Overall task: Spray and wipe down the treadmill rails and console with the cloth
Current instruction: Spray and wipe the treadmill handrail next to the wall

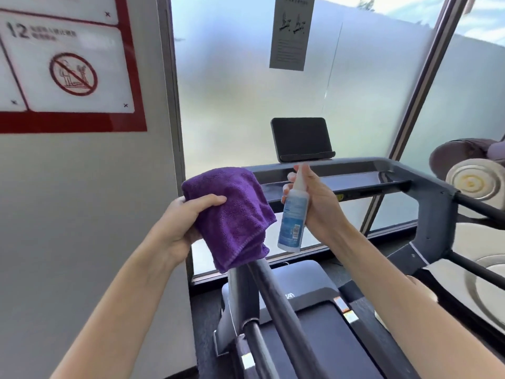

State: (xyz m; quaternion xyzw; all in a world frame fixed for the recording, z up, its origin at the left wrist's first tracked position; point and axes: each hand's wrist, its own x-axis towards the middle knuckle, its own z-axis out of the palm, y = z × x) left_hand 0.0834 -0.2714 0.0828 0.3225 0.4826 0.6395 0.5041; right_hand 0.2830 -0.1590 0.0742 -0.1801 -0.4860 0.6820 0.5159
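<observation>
1. The left hand (180, 222) was closed on a folded purple microfibre cloth (235, 214), thumb on top, fingers hidden beneath; the cloth draped over the upper end of the black padded left handrail (281, 305) of the treadmill.
2. The right hand (317, 203) was wrapped round a small white spray bottle with a blue label (293, 214), held upright just beside the cloth, one fingertip up at the nozzle. Nozzle seemed turned toward the cloth or the rail end; which one could not be told.
3. No mist or wet patch was visible, so whether a spray was under way could not be told.
4. The grey console crossbar (322, 170) and its dark tablet-like screen (300, 139) stood ahead, beyond both hands, neither touched. The right handrail (481, 206) lay well apart.
5. Judgement: the spray step at the left rail was in hand, with wiping not yet begun.
6. Next move would likely call for pressing the nozzle with the bottle steady, then drawing the cloth along the rail with firm wraparound contact, bottle kept clear.
7. The console and right rail remained to be done; light spray near the screen would be prudent.
</observation>
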